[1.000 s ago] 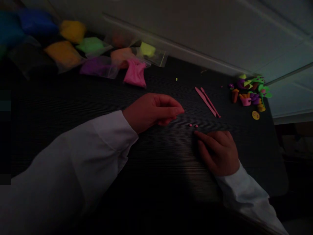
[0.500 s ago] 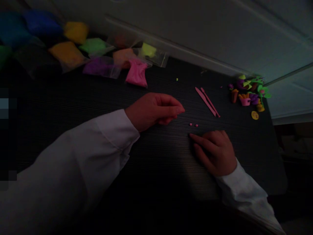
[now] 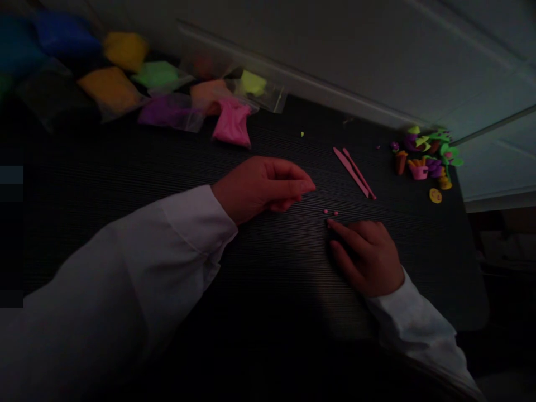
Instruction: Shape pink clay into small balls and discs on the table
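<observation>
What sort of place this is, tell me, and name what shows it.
Probably a craft table for modelling clay: bags of coloured, clay-like material lie at the back left, slim pink tools near the middle, and small colourful models at the right.

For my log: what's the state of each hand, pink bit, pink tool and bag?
Left hand: thumb and fingers pinched; contents unclear
Right hand: open, index finger extended
Two pink bits: lying apart
Two pink tools: lying side by side
Bags: coloured contents inside; seals unclear
</observation>
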Demonstrator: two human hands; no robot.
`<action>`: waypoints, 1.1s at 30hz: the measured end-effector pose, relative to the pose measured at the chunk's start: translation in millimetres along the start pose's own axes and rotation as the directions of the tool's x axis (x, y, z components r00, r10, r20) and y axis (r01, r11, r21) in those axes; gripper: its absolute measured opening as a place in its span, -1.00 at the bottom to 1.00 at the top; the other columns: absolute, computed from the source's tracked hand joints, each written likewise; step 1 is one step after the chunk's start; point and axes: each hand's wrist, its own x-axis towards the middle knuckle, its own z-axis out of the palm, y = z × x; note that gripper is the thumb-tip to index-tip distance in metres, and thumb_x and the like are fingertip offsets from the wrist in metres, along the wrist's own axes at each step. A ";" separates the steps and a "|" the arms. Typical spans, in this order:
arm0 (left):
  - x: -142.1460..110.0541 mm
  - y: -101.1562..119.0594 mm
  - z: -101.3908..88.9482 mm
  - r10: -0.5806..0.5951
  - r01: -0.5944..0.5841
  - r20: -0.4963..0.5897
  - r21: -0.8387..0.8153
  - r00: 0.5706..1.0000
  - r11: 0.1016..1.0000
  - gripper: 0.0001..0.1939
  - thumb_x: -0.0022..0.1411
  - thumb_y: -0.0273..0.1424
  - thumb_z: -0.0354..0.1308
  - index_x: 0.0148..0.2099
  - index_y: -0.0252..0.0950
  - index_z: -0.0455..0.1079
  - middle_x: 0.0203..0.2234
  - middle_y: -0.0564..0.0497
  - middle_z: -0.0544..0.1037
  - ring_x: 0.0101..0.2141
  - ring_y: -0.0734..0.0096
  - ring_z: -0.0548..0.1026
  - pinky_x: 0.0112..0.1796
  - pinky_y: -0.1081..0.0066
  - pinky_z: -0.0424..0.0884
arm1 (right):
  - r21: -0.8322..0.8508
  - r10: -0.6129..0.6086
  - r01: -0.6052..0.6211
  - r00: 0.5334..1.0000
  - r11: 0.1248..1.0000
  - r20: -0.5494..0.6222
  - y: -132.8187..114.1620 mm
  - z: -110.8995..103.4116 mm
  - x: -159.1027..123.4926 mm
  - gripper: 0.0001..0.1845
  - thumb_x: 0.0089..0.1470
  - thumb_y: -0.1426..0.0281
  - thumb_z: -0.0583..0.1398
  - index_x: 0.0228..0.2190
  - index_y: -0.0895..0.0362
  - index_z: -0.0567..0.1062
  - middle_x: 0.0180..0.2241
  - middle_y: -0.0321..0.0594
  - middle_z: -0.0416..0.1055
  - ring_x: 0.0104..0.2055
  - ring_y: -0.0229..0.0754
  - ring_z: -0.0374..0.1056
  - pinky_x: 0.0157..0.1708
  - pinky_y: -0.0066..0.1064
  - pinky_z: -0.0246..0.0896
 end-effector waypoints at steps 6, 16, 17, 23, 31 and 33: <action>-0.1 0.1 1.0 -0.009 0.009 -0.022 0.010 1.000 1.000 -0.94 -0.03 -0.49 0.12 -0.41 -0.37 0.35 -0.70 0.12 0.28 -0.70 0.73 0.22 -0.67 0.63 0.04 | 0.062 -0.072 0.070 0.997 0.996 0.024 -1.0 -1.6 -1.1 -0.62 -0.07 0.37 0.08 -0.13 0.02 0.34 -0.47 -0.25 0.27 -0.41 -0.25 0.15 -0.39 -0.32 0.01; -0.6 1.2 0.2 -0.027 0.027 -0.012 0.018 1.000 0.999 -0.93 -0.03 -0.47 0.12 -0.41 -0.36 0.35 -0.70 0.12 0.28 -0.69 0.73 0.23 -0.66 0.65 0.05 | 0.085 -0.031 0.034 0.999 0.996 -0.035 -0.5 -1.9 -3.6 -0.69 -0.08 0.40 0.08 -0.22 0.11 0.41 -0.49 -0.22 0.28 -0.42 -0.25 0.16 -0.39 -0.33 0.03; -0.6 1.2 0.4 -0.028 0.028 -0.014 0.018 1.000 0.999 -0.93 -0.03 -0.47 0.12 -0.41 -0.36 0.36 -0.70 0.12 0.28 -0.69 0.72 0.23 -0.67 0.65 0.06 | 0.088 -0.054 0.056 0.998 0.995 -0.025 -1.1 -2.0 -3.3 -0.68 -0.08 0.39 0.08 -0.20 0.08 0.40 -0.48 -0.23 0.28 -0.42 -0.25 0.17 -0.39 -0.32 0.03; -0.1 0.5 0.6 -0.011 0.011 -0.020 0.011 1.000 1.000 -0.94 -0.03 -0.47 0.12 -0.42 -0.37 0.36 -0.69 0.11 0.29 -0.70 0.72 0.23 -0.68 0.64 0.06 | 0.020 -0.020 0.019 1.000 1.000 0.019 -3.1 -0.7 0.2 -0.59 -0.06 0.34 0.07 -0.11 0.08 0.32 -0.45 -0.21 0.29 -0.40 -0.22 0.16 -0.38 -0.31 0.01; 0.1 -0.5 -1.6 0.031 -0.031 0.041 -0.004 0.999 1.000 -0.92 -0.05 -0.47 0.13 -0.41 -0.36 0.36 -0.68 0.11 0.30 -0.69 0.72 0.24 -0.68 0.64 0.07 | 0.082 0.045 -0.038 0.996 0.996 -0.080 0.3 -2.3 -5.7 -0.66 -0.10 0.42 0.11 -0.19 0.13 0.37 -0.45 -0.22 0.30 -0.39 -0.23 0.17 -0.36 -0.32 0.04; 0.0 -0.2 -1.5 0.026 -0.026 0.042 -0.001 0.999 1.000 -0.92 -0.04 -0.47 0.13 -0.41 -0.36 0.36 -0.68 0.12 0.29 -0.68 0.72 0.24 -0.67 0.65 0.07 | 0.082 0.045 -0.038 0.994 0.996 -0.095 0.0 -1.7 -5.7 -0.67 -0.10 0.42 0.12 -0.20 0.12 0.37 -0.46 -0.23 0.31 -0.40 -0.24 0.18 -0.36 -0.33 0.05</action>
